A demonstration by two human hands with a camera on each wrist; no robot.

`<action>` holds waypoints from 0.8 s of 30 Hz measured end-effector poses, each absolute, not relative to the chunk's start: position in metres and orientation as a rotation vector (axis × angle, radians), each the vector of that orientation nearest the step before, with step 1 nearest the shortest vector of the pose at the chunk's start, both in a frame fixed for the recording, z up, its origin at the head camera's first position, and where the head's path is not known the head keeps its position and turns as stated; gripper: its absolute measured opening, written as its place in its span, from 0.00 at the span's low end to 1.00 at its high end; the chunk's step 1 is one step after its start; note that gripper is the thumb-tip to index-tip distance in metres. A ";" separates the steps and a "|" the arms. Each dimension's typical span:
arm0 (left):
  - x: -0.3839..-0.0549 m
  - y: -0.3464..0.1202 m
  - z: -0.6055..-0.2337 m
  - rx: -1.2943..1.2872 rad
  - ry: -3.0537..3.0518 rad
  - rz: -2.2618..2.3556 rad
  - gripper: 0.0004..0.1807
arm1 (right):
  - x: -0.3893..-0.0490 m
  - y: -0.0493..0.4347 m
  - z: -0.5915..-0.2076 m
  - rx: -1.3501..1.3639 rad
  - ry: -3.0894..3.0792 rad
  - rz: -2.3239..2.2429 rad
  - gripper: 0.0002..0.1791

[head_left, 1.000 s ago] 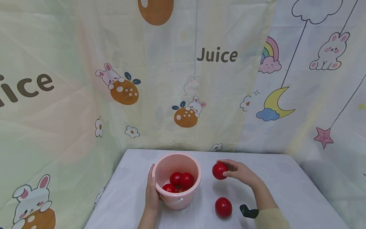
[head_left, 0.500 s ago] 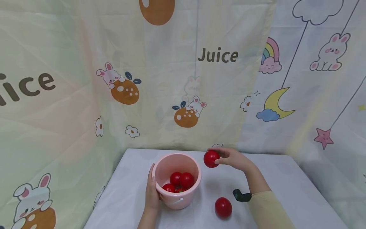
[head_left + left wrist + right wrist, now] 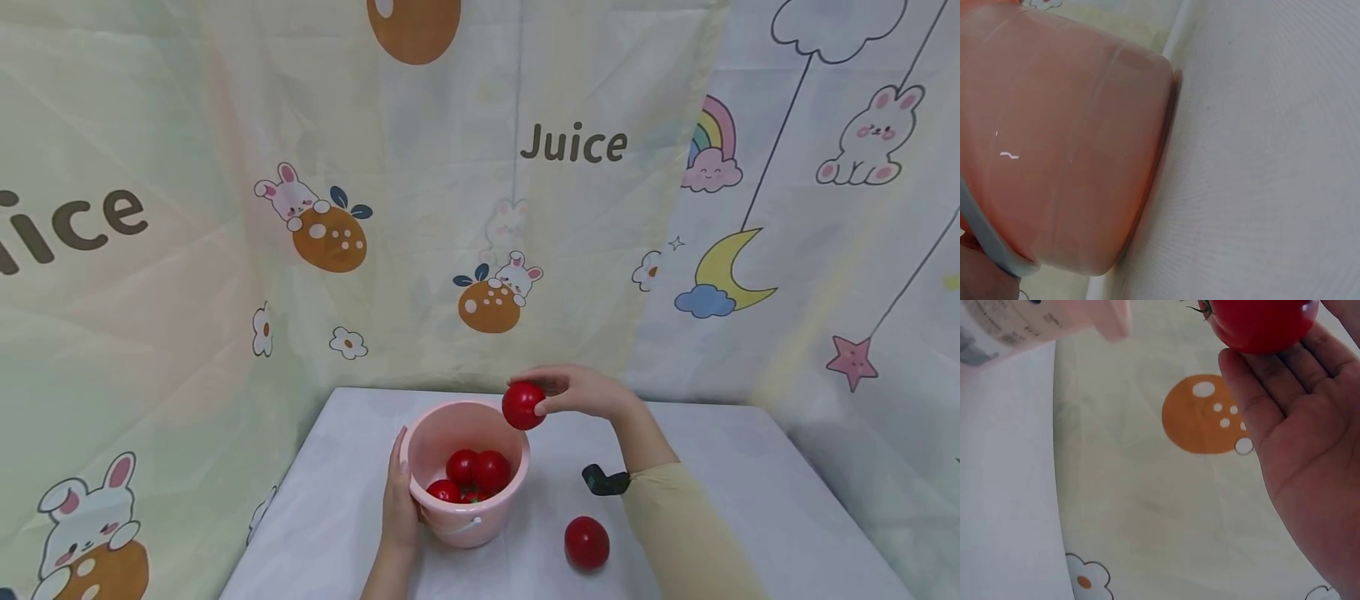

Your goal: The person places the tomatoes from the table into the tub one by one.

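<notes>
A pink bucket (image 3: 468, 518) stands on the table with several red tomatoes (image 3: 492, 472) inside. My left hand (image 3: 400, 504) holds the bucket's left side, its fingers along the outer wall up to the rim. In the left wrist view the bucket wall (image 3: 1066, 137) and a bit of my left hand (image 3: 985, 275) show. My right hand (image 3: 573, 392) grips another tomato (image 3: 522, 407) between fingers and thumb, up at the bucket's far right rim. A green stem tip (image 3: 1205, 307) on this tomato shows in the right wrist view.
One more tomato (image 3: 587, 543) lies on the white-covered table (image 3: 720, 500), right of the bucket. A small dark device (image 3: 604, 480) sits at my right wrist. Printed cloth (image 3: 405, 192) hangs behind and beside the table.
My right hand has lifted the tomato and carried it left and away from me, from right of the bucket to its rim. My left hand and the bucket stay put.
</notes>
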State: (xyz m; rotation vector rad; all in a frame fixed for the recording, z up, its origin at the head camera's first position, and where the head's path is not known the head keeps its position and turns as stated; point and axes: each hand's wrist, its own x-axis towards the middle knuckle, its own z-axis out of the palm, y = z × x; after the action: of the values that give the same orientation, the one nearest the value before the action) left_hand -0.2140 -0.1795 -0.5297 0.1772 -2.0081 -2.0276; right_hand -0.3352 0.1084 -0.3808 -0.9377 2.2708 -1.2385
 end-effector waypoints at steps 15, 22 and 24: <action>-0.214 -0.179 -0.531 0.208 -2.019 -2.029 0.27 | -0.344 0.049 -0.377 -1.050 2.183 -0.927 0.33; -0.215 -0.179 -0.531 0.218 -2.030 -2.009 0.26 | -0.344 0.020 -0.386 -1.042 2.190 -0.804 0.33; -0.215 -0.179 -0.530 0.222 -2.032 -2.010 0.26 | -0.343 0.014 -0.388 -1.055 2.185 -0.774 0.32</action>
State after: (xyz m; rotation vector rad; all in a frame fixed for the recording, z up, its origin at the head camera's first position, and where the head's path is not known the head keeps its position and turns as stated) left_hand -0.2147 -0.1790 -0.5301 0.2220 -2.0320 -2.0101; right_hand -0.3428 0.0144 -0.3876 -1.0553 2.1853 -0.7741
